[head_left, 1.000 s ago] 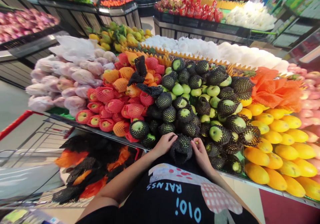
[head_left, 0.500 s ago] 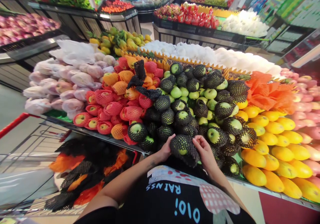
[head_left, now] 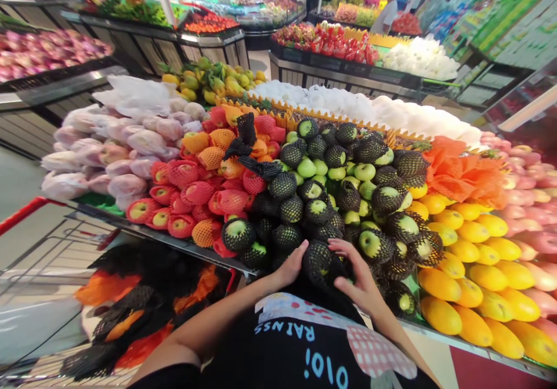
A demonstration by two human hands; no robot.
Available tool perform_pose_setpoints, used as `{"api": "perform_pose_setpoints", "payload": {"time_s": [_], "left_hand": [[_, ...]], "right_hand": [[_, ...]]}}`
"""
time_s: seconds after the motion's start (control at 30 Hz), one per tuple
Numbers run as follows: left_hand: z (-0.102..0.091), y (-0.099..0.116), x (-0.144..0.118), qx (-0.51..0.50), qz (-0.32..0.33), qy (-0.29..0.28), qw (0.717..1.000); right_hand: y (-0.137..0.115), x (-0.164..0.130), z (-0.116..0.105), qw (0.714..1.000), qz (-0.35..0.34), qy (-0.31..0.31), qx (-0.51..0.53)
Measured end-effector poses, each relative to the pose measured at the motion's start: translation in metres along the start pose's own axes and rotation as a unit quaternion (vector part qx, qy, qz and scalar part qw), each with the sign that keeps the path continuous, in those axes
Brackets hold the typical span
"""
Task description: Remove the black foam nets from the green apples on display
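Observation:
A green apple in a black foam net [head_left: 317,261] is in front of my body, at the near edge of the fruit display. My left hand [head_left: 290,268] holds it from the left side; most of its fingers are hidden behind the fruit. On the other side, my right hand [head_left: 357,276] is open, thumb and fingers apart, close to the net's right edge. Just beyond both hands lie several more green apples, many in black nets [head_left: 316,210] and some bare [head_left: 307,166].
Fruit in red nets [head_left: 198,192] and orange nets [head_left: 207,231] lies to the left, yellow mangoes [head_left: 441,287] to the right. An orange net bundle [head_left: 465,166] rests above the mangoes. At lower left, a shopping cart [head_left: 56,244] holds loose black and orange nets [head_left: 107,287]. A person [head_left: 386,7] stands far back.
My right hand has let go of the net and spread its fingers. The netted apple now sits more upright, the net drawn closer around it. My left hand stays beside it.

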State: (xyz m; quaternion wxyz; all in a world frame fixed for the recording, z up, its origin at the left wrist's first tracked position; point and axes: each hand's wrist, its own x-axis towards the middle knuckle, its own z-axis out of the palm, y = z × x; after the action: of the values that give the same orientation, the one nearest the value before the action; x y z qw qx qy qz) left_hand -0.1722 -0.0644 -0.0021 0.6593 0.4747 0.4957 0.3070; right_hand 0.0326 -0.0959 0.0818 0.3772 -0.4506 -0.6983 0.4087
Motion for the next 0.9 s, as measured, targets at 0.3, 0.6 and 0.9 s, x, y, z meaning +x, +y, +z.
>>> {"api": "perform_pose_setpoints", "payload": {"time_s": [0.3, 0.6, 0.9], "left_hand": [[0.007, 0.011, -0.005, 0.029, -0.017, -0.052, 0.998], [0.003, 0.024, -0.015, 0.133, 0.078, -0.114, 0.981], [0.004, 0.026, -0.016, 0.013, 0.089, -0.164, 0.982]], "right_hand": [[0.031, 0.002, 0.027, 0.987, 0.009, -0.021, -0.159], [0.027, -0.004, 0.017, 0.993, 0.029, 0.004, -0.113], [0.003, 0.032, -0.024, 0.995, 0.014, -0.020, -0.099]]}}
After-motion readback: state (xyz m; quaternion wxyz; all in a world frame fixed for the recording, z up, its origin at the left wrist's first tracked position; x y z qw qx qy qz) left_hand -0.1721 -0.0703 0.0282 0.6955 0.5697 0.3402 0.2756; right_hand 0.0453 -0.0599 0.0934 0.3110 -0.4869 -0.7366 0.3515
